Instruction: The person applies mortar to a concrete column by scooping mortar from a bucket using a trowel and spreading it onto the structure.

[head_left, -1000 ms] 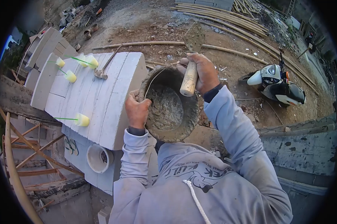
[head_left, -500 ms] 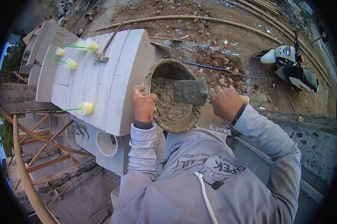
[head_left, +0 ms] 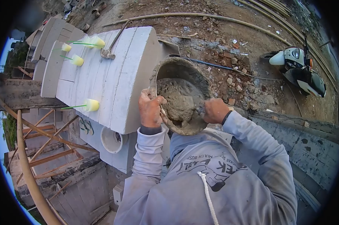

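Note:
A round bucket [head_left: 190,68] caked with dried mortar is tilted toward me at chest height. Wet grey mortar [head_left: 177,98] lies inside it. My left hand [head_left: 151,109] is closed around the bucket's left rim, thumb over the edge. At the right rim, my right hand [head_left: 215,111] is wrapped round the handle of a trowel. Its blade is sunk in the mortar or hidden by the bucket, so I cannot make it out.
Pale blocks [head_left: 98,80] form a stack on the left, bearing a hammer [head_left: 108,53] and several drink cups [head_left: 91,105] with green straws. A white bucket [head_left: 112,140] sits below. Bamboo scaffolding [head_left: 27,165] stands at lower left. Beyond lies rubble, with a motorbike [head_left: 299,67].
The trowel's flat blade, raised over the bucket before, has gone down into the mortar. My right hand moved lower and closer to the rim. My left hand keeps its hold.

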